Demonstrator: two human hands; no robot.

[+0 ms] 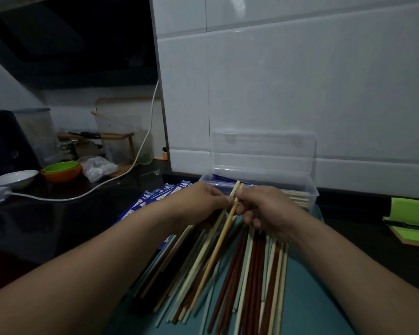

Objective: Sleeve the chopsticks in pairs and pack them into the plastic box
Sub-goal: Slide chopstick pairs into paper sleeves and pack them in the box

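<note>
A pair of pale yellow chopsticks (224, 232) slants up from the pile toward the box. My left hand (203, 204) pinches them from the left and my right hand (264, 209) pinches them from the right, near their upper ends. Below lies a spread of several loose chopsticks (240, 274), brown, cream and pale green, on a teal mat (312, 298). The clear plastic box (298, 189) stands open behind my hands, its lid leaning on the tiled wall, with sleeved pairs inside. Blue paper sleeves (160, 195) lie fanned to the left.
Left on the dark counter stand a white bowl (15, 178), stacked green and orange bowls (62, 171), a crumpled plastic bag (98, 168) and a white cable (121, 175) with a power strip. A green object (411, 218) sits at the right edge.
</note>
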